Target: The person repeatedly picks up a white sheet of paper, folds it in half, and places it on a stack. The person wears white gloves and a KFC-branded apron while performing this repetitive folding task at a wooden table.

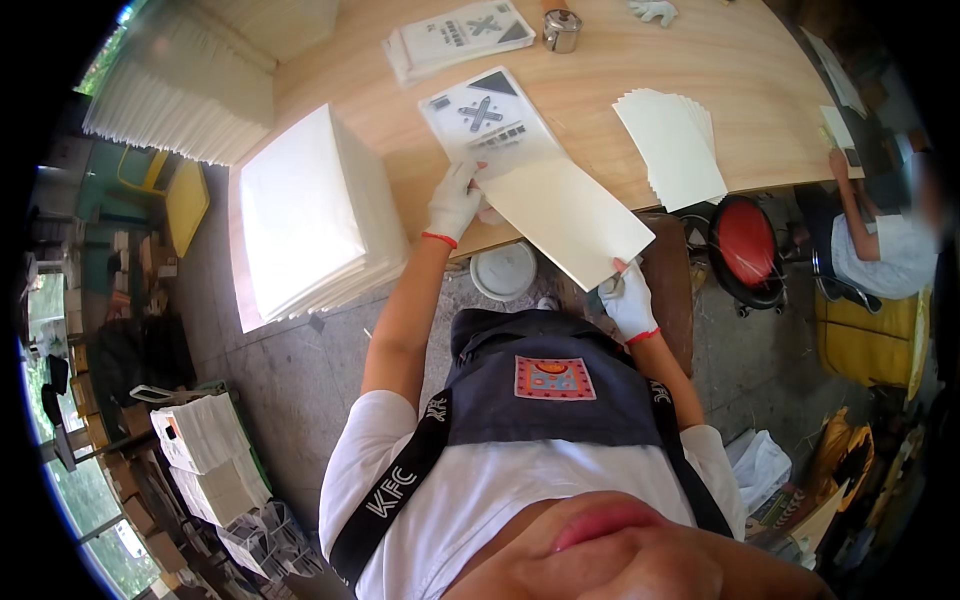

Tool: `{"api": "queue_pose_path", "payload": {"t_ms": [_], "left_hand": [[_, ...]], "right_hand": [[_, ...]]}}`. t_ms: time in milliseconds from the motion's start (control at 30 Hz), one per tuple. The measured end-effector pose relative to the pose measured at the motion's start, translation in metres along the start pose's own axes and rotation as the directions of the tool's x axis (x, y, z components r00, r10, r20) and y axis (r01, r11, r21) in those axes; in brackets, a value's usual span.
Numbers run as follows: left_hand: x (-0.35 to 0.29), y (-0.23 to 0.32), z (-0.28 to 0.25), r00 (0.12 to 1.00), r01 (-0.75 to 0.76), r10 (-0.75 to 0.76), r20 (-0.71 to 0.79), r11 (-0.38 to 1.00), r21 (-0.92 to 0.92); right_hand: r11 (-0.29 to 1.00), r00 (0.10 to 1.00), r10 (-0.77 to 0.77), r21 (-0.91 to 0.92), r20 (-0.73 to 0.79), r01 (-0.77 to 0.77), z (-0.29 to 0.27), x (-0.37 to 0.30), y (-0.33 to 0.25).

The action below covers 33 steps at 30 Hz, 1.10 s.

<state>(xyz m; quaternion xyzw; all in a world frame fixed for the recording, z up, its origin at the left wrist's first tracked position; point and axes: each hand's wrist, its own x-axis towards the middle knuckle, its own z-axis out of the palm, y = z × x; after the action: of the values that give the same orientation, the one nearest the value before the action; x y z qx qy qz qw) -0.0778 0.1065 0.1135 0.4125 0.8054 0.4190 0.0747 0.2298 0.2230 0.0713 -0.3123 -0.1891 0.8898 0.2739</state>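
Observation:
A cream paper pad (pixel 570 215) lies at a slant over the table's front edge, its upper end inside a clear printed plastic bag (pixel 490 118) with a dark crossed-pencils picture. My left hand (pixel 456 206), in a white glove with a red cuff, is closed at the bag's mouth, with thumb and finger pinching its edge beside the pad. At the pad's near right corner, my right hand (pixel 627 298), gloved likewise, grips the pad between thumb and fingers. The fingers below the pad are partly hidden.
A tall stack of white sheets (pixel 305 200) stands left of my left arm. More printed bags (pixel 460 38), a metal-and-wood cylinder (pixel 561 30) and a loose glove (pixel 654 12) lie farther back. Fanned cream sheets (pixel 670 147) lie right; a red stool (pixel 745 245) and a seated person (pixel 890 250) are beyond.

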Motion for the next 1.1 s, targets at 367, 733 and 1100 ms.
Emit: {"api": "queue_pose_path", "payload": {"t_ms": [367,733,1100], "left_hand": [[-0.018,-0.002,0.002,0.998,0.023,-0.019,-0.058,0.998,0.066],[-0.028,-0.005,0.018,0.993,0.065,-0.063,-0.099,0.998,0.011],[-0.051,0.015,0.11,0.792,-0.112,-0.541,-0.285,0.33,-0.937]], "right_hand": [[0.995,0.994,-0.036,-0.09,0.098,0.045,0.013,-0.018,0.007],[0.997,1.0,-0.004,-0.076,-0.023,0.003,0.029,-0.025,0.004],[0.975,0.994,0.025,-0.224,0.108,0.0,0.059,-0.05,0.013]]}}
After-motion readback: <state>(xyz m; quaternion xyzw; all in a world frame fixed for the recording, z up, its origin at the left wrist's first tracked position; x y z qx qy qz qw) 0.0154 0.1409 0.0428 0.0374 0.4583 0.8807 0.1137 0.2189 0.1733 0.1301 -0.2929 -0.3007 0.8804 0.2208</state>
